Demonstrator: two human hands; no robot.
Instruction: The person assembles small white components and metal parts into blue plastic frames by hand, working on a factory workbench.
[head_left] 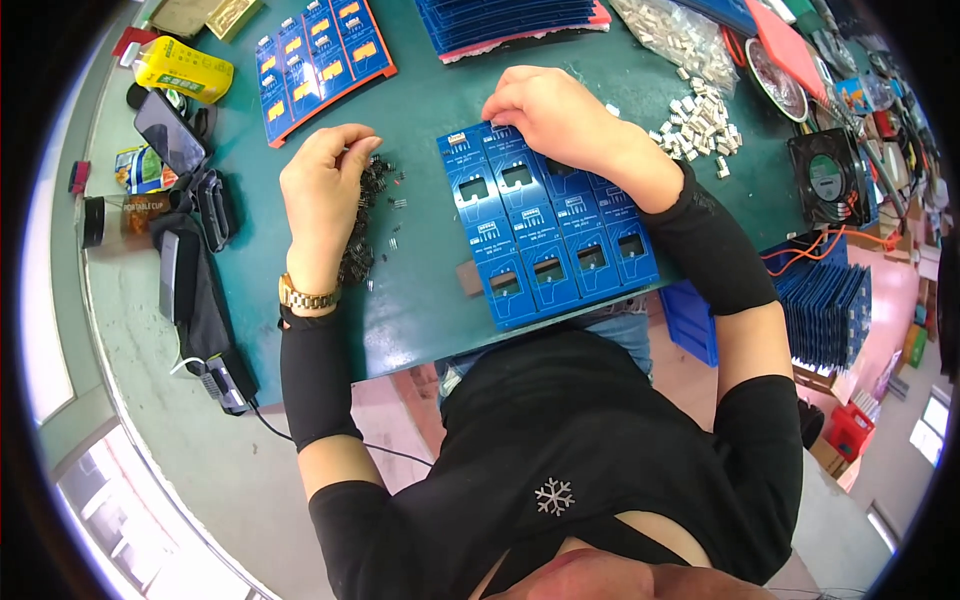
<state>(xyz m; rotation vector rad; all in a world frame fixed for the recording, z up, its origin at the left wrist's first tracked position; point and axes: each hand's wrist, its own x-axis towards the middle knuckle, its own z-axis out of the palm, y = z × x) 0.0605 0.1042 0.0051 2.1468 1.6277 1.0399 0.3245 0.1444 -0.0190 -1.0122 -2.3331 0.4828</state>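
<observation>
A blue circuit board panel [545, 218] with rectangular cut-outs lies in front of me, its near edge by the table's front edge. Over its far edge is my right hand [560, 115], fingertips pinched at the top row; whatever they grip is hidden. A small white connector [457, 140] stands at the panel's far left corner. My left hand [325, 185], with a gold watch on its wrist, is closed in a pinch above a pile of small black pin parts [362, 225]. What those fingers hold is too small to make out.
White connectors [700, 122] lie heaped at the right beside a clear bag [680, 40] of more. Another blue panel [325, 62] with orange parts sits far left, and stacked blue boards [515, 22] at the back. A yellow bottle [185, 70], phone [171, 132] and black fan [828, 178] edge the table.
</observation>
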